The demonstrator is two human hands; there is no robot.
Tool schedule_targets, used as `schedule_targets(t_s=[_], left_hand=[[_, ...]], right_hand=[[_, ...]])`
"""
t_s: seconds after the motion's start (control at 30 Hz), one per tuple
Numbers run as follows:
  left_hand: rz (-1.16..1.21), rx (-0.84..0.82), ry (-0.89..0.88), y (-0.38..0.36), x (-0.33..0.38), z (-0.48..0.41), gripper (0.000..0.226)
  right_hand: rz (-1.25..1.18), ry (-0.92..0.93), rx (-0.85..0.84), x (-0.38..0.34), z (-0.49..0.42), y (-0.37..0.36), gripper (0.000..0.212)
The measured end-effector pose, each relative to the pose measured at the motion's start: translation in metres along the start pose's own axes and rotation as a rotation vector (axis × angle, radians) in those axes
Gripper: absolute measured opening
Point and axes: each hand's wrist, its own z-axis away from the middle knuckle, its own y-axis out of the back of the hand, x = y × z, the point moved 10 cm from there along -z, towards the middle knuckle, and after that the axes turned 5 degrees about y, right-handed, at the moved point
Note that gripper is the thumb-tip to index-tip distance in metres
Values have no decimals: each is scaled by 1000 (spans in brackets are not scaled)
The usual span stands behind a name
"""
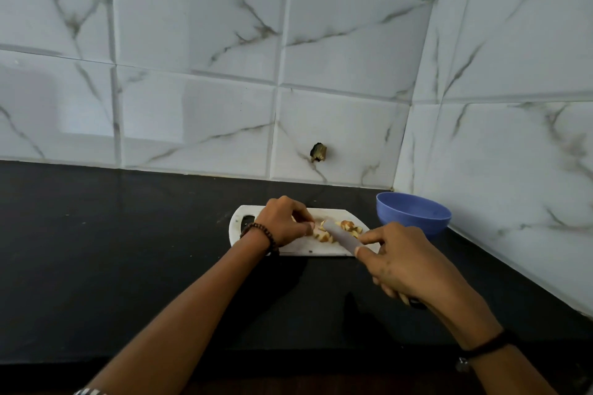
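Observation:
A white cutting board (244,218) lies on the black counter. On it sits a small heap of chopped pale pieces with brown skin (348,227). My left hand (284,221) is curled over the left end of the food and pinches a piece against the board. My right hand (404,261) grips a knife; its pale blade (340,236) angles up-left onto the food beside my left fingertips. The knife's handle is hidden inside my fist.
A blue bowl (414,212) stands just right of the board in the corner, close to the tiled walls. The black counter (128,250) stretches left and toward me. A small dark fitting (318,152) sticks out of the back wall.

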Motion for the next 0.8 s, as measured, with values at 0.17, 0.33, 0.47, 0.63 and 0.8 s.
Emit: schedule_targets(t_s=[0.17,0.33,0.47,0.63,0.8], left_hand=[[101,84,88,19,-20,-4,15],[-86,194,101,24,-39,-8,18],[-231,51,-87,2,-18,-13,51],[-364,-89,-173,-19,-8,-12,40],[-376,-12,-188,-13,-4,-14,27]], right_hand=[[-27,-13,26,6,-4,-1,46],[-44,41,42,-5,-9,-9,44],[-21,74,56,-15,-15,-16,41],[3,67,54,-10,-20,-15,39],[-18,37,112,8,-18,-2,40]])
